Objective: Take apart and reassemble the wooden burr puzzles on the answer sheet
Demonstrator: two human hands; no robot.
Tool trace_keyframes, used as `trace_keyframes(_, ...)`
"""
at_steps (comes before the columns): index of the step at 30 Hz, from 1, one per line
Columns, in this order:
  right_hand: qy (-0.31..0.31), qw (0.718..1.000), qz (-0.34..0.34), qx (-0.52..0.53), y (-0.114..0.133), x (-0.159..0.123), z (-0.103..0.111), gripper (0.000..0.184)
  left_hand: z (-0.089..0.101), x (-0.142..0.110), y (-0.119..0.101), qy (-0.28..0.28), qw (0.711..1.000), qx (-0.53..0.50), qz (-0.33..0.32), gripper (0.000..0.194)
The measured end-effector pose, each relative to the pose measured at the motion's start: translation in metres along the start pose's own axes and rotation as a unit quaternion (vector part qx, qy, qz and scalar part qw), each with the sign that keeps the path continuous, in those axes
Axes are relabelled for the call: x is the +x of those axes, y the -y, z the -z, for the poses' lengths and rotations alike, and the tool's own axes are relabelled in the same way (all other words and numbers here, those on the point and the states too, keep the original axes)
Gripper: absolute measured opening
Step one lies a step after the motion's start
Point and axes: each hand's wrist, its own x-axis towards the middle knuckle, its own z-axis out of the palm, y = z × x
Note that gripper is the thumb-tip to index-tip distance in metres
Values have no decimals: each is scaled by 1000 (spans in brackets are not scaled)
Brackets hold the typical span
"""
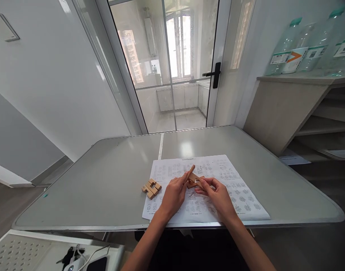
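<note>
Several flat notched wooden puzzle pieces (193, 177) are between my hands, above a printed sheet (172, 165). My left hand (175, 190) has its fingers closed on the left side of these pieces, one of which sticks up at a slant. My right hand (215, 192) pinches the right side of the pieces between thumb and fingers. How the pieces join is partly hidden by the fingers. Left of my left hand, a small group of notched wooden blocks (151, 188) lies at the sheet's left edge. Rows of small diagrams cover the sheet.
The grey table (118, 188) has a seam running to its far edge. Beyond it stands a glass door (186, 101) with a black handle (216, 75). Plastic bottles (285, 45) stand on a shelf unit (288, 98) at right. Lower left, a white cart (28, 252) holds keys, a cable and a phone.
</note>
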Motion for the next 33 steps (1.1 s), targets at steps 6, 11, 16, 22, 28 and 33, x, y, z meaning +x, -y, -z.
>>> trace_keyframes(6,2,1000,-2,-5,0,0,1,46,-1,-1,3,-9,1000,11,-20,56)
trace_keyframes(11,2,1000,5,-4,-2,1,2,44,-3,-1,8,-6,1000,4,-23,56)
trace_keyframes(16,4,1000,11,-2,-2,0,2,43,-1,-1,5,-5,1000,-1,-19,55)
trace_keyframes(22,11,1000,19,-3,-1,-1,-1,46,1,-1,-7,35,997,38,-53,60)
trace_keyframes(28,19,999,33,-17,-1,-3,-6,48,-3,-2,-8,-13,994,97,-51,55)
trace_keyframes(33,31,997,50,-42,2,-8,-10,46,1,-1,-14,-36,992,116,-36,50)
